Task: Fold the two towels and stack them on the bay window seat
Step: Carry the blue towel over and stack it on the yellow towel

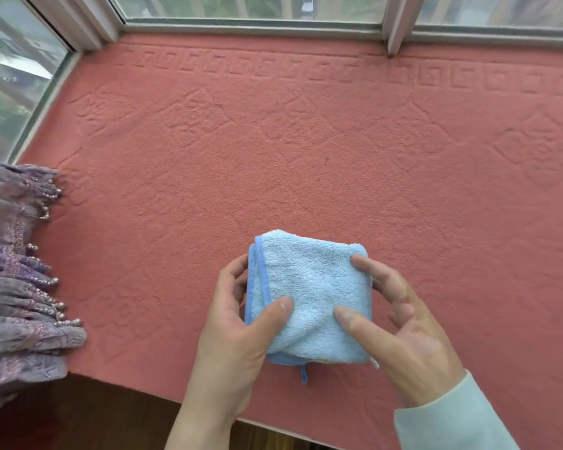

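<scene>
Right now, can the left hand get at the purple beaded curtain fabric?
Probably yes: bare red seat cover lies between the left hand and the purple beaded curtain fabric, but it must release the folded light-blue terry towel.

I am counting one folded light blue terry towel (312,297) with a darker blue trim, two bare hands, left (238,339) and right (403,332), one embossed salmon-pink carpeted window seat (273,151), and one beaded mauve curtain (17,280).
</scene>
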### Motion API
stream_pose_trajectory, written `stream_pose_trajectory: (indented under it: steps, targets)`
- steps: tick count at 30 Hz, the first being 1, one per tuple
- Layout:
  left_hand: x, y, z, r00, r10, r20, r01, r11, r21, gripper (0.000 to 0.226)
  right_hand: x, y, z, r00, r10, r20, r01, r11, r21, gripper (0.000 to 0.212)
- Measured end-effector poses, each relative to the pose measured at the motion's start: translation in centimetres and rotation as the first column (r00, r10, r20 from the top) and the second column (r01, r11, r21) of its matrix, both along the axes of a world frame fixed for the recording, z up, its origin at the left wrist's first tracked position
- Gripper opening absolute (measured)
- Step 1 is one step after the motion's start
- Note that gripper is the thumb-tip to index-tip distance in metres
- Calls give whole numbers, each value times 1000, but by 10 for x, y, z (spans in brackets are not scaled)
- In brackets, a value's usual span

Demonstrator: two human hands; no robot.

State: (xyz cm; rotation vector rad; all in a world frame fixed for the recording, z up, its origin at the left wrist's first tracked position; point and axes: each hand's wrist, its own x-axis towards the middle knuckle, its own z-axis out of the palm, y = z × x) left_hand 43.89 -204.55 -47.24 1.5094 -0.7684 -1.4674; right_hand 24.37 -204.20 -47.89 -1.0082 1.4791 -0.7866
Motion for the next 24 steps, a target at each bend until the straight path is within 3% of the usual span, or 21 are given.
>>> stream_pose_trajectory:
  steps: [3,9,18,24]
  targets:
    - [9,6,10,1000,-1,-13,1,1000,-12,65,5,3,7,990,-1,140,1,1000,1,61]
    - [21,9,4,997,-18,76,20,1000,-24,61,14,8,-2,979,-30,201,30,1000,4,57]
    - [14,17,-44,991,-25,131,19,999,48,46,10,13,-52,976,-139,165,130,989,67,62]
    - [16,16,-53,989,-4,150,-6,997,71,45,10,10,-56,989,-92,116,86,995,48,66]
